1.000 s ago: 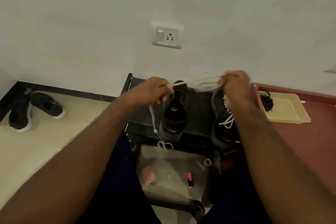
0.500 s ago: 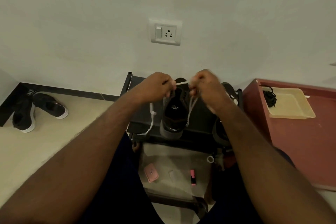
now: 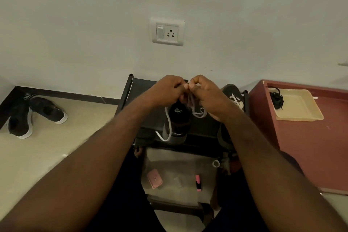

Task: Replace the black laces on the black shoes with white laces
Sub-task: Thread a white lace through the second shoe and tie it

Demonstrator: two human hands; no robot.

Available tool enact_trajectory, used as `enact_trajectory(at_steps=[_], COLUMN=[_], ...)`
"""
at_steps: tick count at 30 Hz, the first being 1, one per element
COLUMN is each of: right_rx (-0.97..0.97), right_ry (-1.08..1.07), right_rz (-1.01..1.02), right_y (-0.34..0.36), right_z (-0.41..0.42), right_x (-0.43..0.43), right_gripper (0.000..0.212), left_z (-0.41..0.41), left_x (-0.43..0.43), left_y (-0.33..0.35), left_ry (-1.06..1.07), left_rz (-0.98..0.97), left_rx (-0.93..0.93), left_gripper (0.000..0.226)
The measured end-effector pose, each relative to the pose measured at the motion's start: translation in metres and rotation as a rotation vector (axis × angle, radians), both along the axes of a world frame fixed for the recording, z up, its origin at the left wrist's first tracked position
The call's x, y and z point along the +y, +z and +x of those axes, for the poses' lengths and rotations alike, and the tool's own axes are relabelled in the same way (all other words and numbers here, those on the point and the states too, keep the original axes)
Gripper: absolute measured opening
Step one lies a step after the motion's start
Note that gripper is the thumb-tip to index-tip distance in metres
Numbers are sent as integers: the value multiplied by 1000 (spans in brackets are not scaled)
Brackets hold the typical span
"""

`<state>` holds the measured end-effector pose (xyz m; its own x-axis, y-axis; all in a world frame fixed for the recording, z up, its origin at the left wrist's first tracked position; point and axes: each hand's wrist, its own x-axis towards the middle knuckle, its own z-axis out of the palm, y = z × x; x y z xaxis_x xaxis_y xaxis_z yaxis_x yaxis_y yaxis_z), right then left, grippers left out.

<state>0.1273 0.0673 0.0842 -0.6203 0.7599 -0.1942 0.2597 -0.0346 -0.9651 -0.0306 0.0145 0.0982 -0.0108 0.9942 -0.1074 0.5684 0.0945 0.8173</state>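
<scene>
The left hand and the right hand are working close together above the black shoe, which is standing on the dark rack. The fingers of both hands are pinching the white lace. It seems a knot is being made; both ends should be pulled evenly, without twisting.
</scene>
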Motion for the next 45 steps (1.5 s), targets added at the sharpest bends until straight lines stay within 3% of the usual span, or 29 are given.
enact_trajectory(at_steps=[2,7,9,14,16,18,20,22,26,29,34,38,40,43,45], right_rx=[-5,47,99,-124,-374,-507,-408,-253,-108,-201,-360,-562,-568,-278,-182], right_ry=[-100,-883,-988,-724,-565,-489,-513,-446,-135,-56,-361,-487,-332,28,77], right_rz=[-50,21,13,110,276,472,456,294,129,168,329,491,573,313,250], right_y=[-4,-2,0,-5,-13,-15,-22,-33,-56,-69,-78,-90,-94,-95,-102], right_z=[5,64,79,59,52,45,39,31,33,37,50,55,45,20,9], right_x=[6,63,77,68,62,53,48,46,37,45,93,105,102,85,75], right_gripper=[13,21,20,19,16,9,12,28,23,23,17,16,23,41,33], left_z=[-5,-27,-27,21,42,53,56,56,49,37,9,-17,-17,-7,0], left_x=[4,-6,-7,17,34,46,54,55,50,49,55,62,67,77,81], left_y=[-1,-18,-30,-19,-8,-4,-12,-27,-52,-65,-76,-87,-91,-93,-96], left_ry=[26,47,105,245,200,132,22,-59,32,24,108,156,129,46,14], left_rz=[-9,-123,-149,-184,-114,-45,-75,-153,-130,-206,-359,-293,-252,-221,-233], left_rx=[25,-9,-79,-422,-397,-235,-79,-63,-37,-72,-193,-1,41,-48,-108], left_gripper=[28,24,24,25,23,23,23,20,19,19,15,15,13,20,23])
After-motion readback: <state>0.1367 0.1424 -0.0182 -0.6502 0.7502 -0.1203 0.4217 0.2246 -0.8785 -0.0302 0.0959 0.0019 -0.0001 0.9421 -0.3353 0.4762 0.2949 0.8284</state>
